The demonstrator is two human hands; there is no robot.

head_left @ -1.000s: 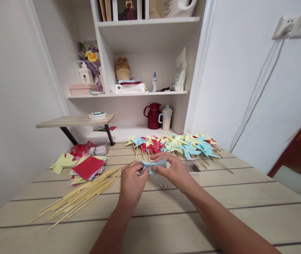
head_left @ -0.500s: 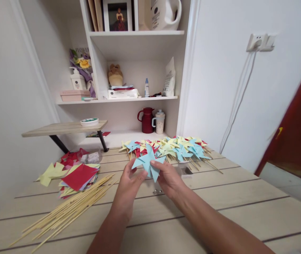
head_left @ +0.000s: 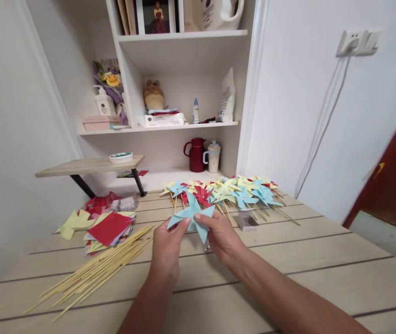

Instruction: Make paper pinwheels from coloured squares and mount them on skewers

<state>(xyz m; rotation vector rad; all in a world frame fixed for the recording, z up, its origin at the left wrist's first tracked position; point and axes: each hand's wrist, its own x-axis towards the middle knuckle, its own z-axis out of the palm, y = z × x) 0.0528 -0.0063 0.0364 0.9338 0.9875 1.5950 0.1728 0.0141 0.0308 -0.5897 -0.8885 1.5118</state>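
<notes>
Both hands hold one light-blue paper pinwheel (head_left: pixel 192 211) above the table. My left hand (head_left: pixel 167 246) is closed on its lower left blade, thumb on top. My right hand (head_left: pixel 220 234) pinches it near the centre, the thumb pressing on the front and the other fingers hidden behind. No stick shows on this pinwheel. Just below the right hand, a few small shiny pieces (head_left: pixel 208 248) lie on the table, too small to name. Behind the hands lies a pile of finished pinwheels on sticks (head_left: pixel 243 197), in yellow, blue and red.
On the left lie wooden sticks (head_left: pixel 103 269), a stack of coloured paper squares (head_left: pixel 110 229) and a yellow folded paper (head_left: pixel 74 224). A small clear box (head_left: pixel 247 221) stands right of my hands. A low raised shelf (head_left: pixel 86 166), a red jug (head_left: pixel 197 155) and a cup (head_left: pixel 213 157) are farther back.
My left thumb has shifted up onto the pinwheel's blade, and the pinwheel has turned and tilted slightly. The view has shifted a little. Both hands still hold it.
</notes>
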